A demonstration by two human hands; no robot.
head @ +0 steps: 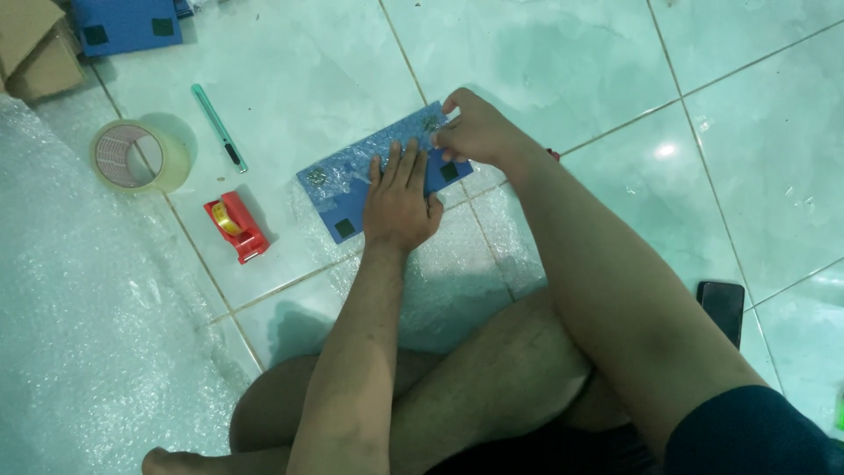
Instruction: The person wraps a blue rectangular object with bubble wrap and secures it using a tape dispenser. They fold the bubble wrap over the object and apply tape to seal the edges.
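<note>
A flat blue box (352, 189) lies mid-floor on a sheet of clear bubble wrap (457, 264), which folds over its far side. The left hand (400, 198) presses flat, fingers spread, pinning it steady; the right hand (475, 132) pinches the crinkly film at the box's far right corner. On the glossy tiled floor (571, 62) to the left: a red tape dispenser (236, 227), a clear tape roll (141, 157), a slim green cutter (218, 127)

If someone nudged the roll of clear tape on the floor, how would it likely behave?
The roll of clear tape lies flat on the tiled floor, so it would probably slide, not roll. Its hollow core suggests lightness; the glossy tiles likely offer little grip.
</note>
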